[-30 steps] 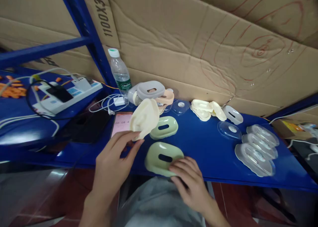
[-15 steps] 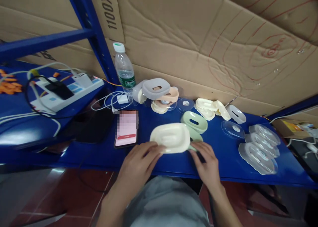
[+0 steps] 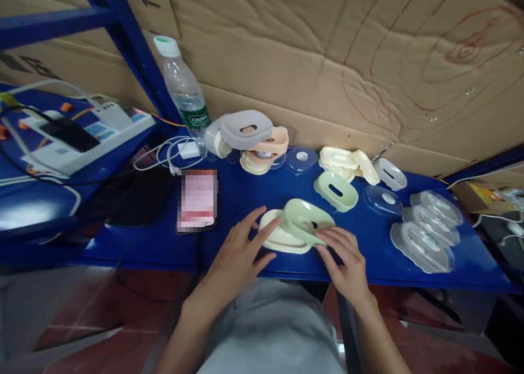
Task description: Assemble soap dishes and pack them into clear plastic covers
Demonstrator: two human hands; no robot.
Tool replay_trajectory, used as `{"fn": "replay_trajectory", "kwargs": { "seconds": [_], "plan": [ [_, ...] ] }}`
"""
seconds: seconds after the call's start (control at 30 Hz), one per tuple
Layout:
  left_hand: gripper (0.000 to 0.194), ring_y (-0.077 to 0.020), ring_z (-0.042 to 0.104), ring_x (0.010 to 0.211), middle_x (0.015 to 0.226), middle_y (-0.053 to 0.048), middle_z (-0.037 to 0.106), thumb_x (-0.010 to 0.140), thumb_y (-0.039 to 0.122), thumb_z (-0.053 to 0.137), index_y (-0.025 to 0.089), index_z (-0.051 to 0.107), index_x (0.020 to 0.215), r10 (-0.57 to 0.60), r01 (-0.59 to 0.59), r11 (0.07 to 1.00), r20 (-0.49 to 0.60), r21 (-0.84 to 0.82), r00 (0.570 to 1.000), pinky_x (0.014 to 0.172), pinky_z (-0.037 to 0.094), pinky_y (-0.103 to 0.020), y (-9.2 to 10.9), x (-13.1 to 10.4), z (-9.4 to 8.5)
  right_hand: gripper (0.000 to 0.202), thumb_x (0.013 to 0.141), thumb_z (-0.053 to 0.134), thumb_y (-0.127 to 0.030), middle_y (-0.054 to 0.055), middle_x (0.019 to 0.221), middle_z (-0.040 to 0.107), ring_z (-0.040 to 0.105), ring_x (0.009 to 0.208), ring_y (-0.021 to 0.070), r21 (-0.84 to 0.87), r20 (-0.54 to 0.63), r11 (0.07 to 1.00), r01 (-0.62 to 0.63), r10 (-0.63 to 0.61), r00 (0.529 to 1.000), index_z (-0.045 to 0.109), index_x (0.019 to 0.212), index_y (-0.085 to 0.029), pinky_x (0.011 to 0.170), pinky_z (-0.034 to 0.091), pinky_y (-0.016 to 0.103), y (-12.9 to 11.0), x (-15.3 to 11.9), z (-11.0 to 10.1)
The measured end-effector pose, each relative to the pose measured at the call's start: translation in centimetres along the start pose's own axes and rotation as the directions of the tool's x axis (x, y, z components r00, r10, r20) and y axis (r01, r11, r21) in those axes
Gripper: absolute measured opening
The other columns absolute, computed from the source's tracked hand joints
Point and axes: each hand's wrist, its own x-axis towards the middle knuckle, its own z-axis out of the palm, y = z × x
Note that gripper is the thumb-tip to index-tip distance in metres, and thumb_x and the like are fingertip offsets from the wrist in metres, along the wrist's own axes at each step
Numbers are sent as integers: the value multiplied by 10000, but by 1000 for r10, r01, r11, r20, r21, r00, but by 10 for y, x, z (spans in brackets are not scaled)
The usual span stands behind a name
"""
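Observation:
A cream soap dish base [image 3: 275, 242] lies on the blue table in front of me. Over it, tilted, is a light green slotted soap dish tray [image 3: 305, 221]. My right hand [image 3: 344, 256] grips the green tray by its near right edge. With fingers spread, my left hand [image 3: 241, 251] rests at the cream base's left side, its index fingertip close to the green tray. Whether that fingertip touches the tray I cannot tell. A second green slotted tray [image 3: 336, 191] sits just behind, to the right.
Cream pieces [image 3: 341, 161], a grey slotted tray [image 3: 390, 173] and clear lids [image 3: 428, 243] lie to the right. At the back left are stacked grey and peach trays [image 3: 248, 127] and a water bottle [image 3: 184, 93]. A phone [image 3: 198, 199] and power strip [image 3: 90, 136] are left.
The cream base has gone down onto the table, and my left hand has loosened from it. My right hand has brought the green tray up over the base. The view has shifted slightly.

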Motion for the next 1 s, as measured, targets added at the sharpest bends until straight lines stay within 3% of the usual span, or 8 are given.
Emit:
{"fn": "replay_trajectory", "kwargs": {
  "seconds": [0.1,0.17,0.3,0.5,0.77,0.83,1.0],
  "plan": [
    [803,-328,532,1467,1747,-98,317,991,257,735,428,337,1667,3,-2,999,25,-52,1000,1163,545,-538,-6,0,0,347,1014,694,-176,39,1222,796,697,1203,265,-13,57,997,76,-75,996,710,1335,-305,1018,538,472,-9,1,8],
    [758,-322,482,1528,1740,-80,347,1009,260,710,430,357,1658,13,-9,997,41,-82,999,1202,518,-533,-8,0,0,346,1023,682,-181,38,1241,792,697,1213,261,-23,96,995,96,-93,991,707,1346,-304,1032,534,475,-12,1,12],
    [619,-301,501,1523,1677,-87,458,1042,312,664,381,442,1615,12,-11,994,8,-108,1000,1224,505,-528,-8,2,0,397,1036,662,-174,37,1308,772,669,1279,253,-23,155,993,114,-109,982,669,1413,-299,1109,507,489,-13,0,15],
    [349,-281,541,1504,1676,-97,469,1043,347,666,283,617,1383,6,-10,991,-32,-131,999,1217,525,-490,-9,0,0,492,1045,615,-137,35,1351,757,642,1344,248,25,195,991,133,-136,971,608,1506,-311,1168,501,517,-12,3,14],
    [291,-288,547,1501,1677,-103,471,1037,318,667,269,640,1322,-2,3,991,7,-135,1000,1194,545,-485,-11,0,-1,572,1040,622,-225,-7,1449,711,628,1397,284,-4,291,995,98,-93,952,531,1574,-409,1190,515,523,-14,-1,14],
    [316,-289,524,1521,1709,-92,426,1020,341,698,279,636,1323,-17,22,988,33,-151,999,1208,530,-486,-10,-1,-3,538,1051,612,-268,25,1527,656,558,1475,309,-62,263,996,60,-42,964,535,1571,-382,1215,472,563,-3,-1,6],
    [327,-305,465,1563,1772,-60,306,949,398,792,274,625,1201,-74,88,984,95,-155,993,1208,530,-502,-6,-2,-8,546,1085,550,-379,108,1672,495,399,1582,370,-317,64,937,-149,178,982,468,1621,-316,1243,343,665,45,0,-24]
  ]
}}
